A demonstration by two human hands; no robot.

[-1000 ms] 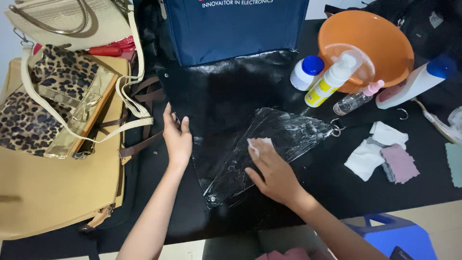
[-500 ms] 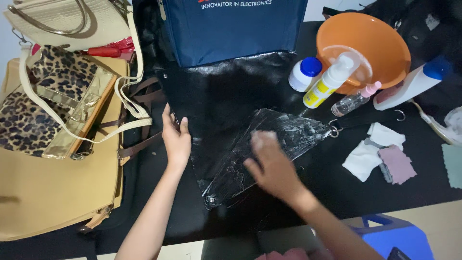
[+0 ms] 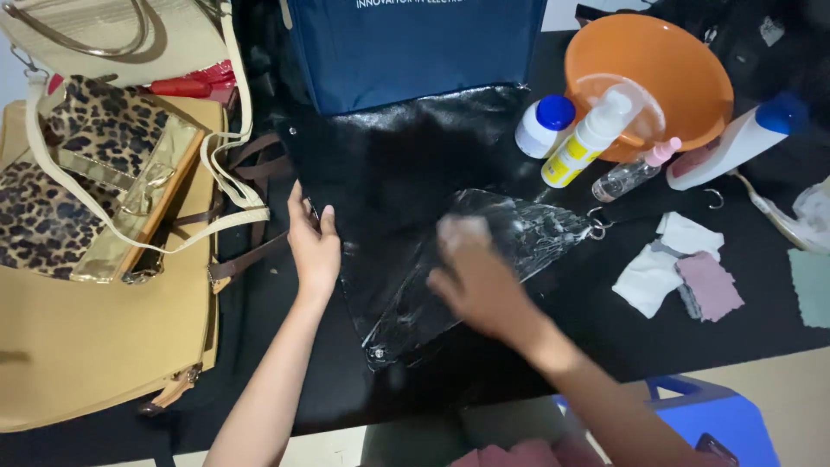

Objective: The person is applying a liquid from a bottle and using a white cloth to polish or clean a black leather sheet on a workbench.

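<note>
A glossy black leather bag (image 3: 398, 164) lies flat on the dark table. On its lower right part a clear plastic sheet (image 3: 527, 229) is spread. My left hand (image 3: 313, 245) rests flat on the bag's left edge, fingers together, holding it down. My right hand (image 3: 471, 281) is blurred with motion over the plastic, pressing a small white cloth (image 3: 462, 227) under the fingertips.
A leopard-print bag (image 3: 95, 173) and a tan bag (image 3: 95, 337) lie at left. A navy bag (image 3: 415, 52) stands behind. At right are an orange bowl (image 3: 666, 52), a white jar (image 3: 545, 125), spray bottles (image 3: 588, 143), a white-and-blue bottle (image 3: 735, 143) and small cloth pieces (image 3: 683, 268).
My right hand with the white cloth has slid back and forth across the plastic-covered part of the black bag. My left hand has stayed pressed on the bag's edge.
</note>
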